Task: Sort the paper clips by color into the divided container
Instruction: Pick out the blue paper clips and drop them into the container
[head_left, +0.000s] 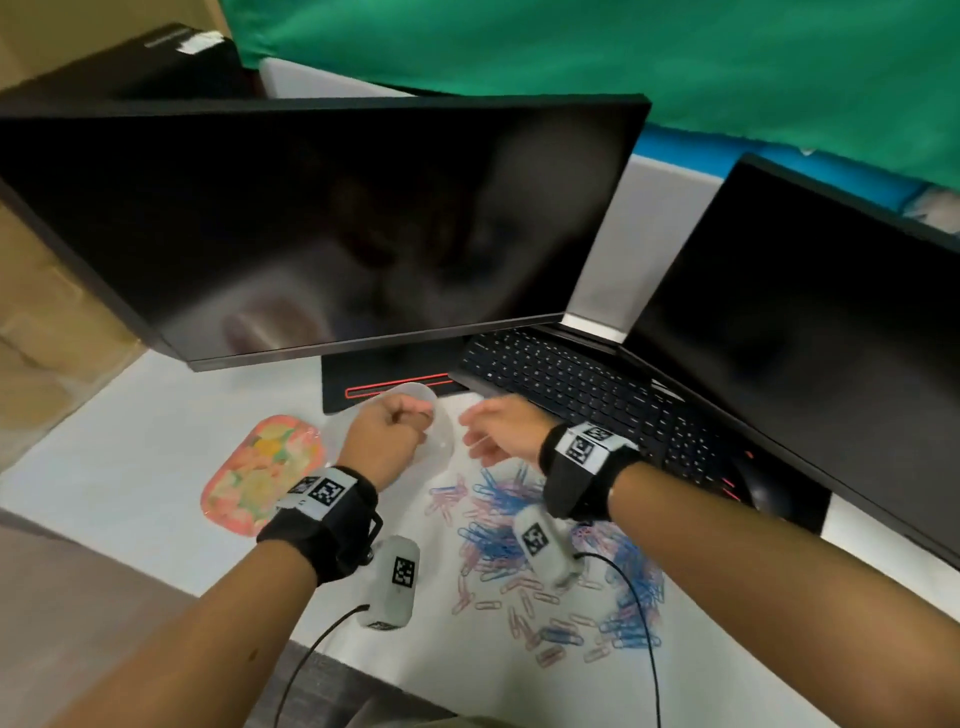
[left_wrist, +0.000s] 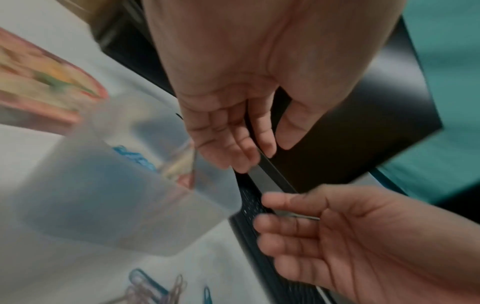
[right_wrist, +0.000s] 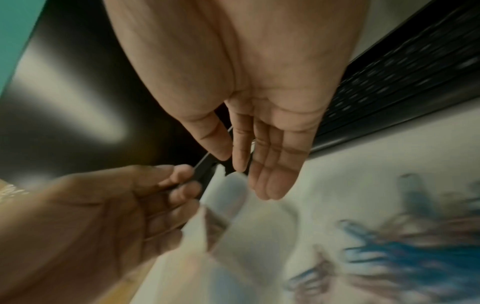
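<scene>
Clips (head_left: 524, 540): pink and blue wire, loose heap on desk (head_left: 156, 457) near the person, a few blue ones already in the box (head_left: 441, 447) (translucent, just beyond heap). Prob. light, springy, slippery, apt to tangle; pinch one by its end loop. Left hand (head_left: 387, 434) curled over box, contents not visible; right hand (head_left: 501, 428) slack, holding nothing, beside box.

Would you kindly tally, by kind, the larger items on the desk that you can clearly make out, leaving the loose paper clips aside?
screens: 2
keyboard: 1
clear container: 1
flowered tray: 1
Total: 5
</scene>
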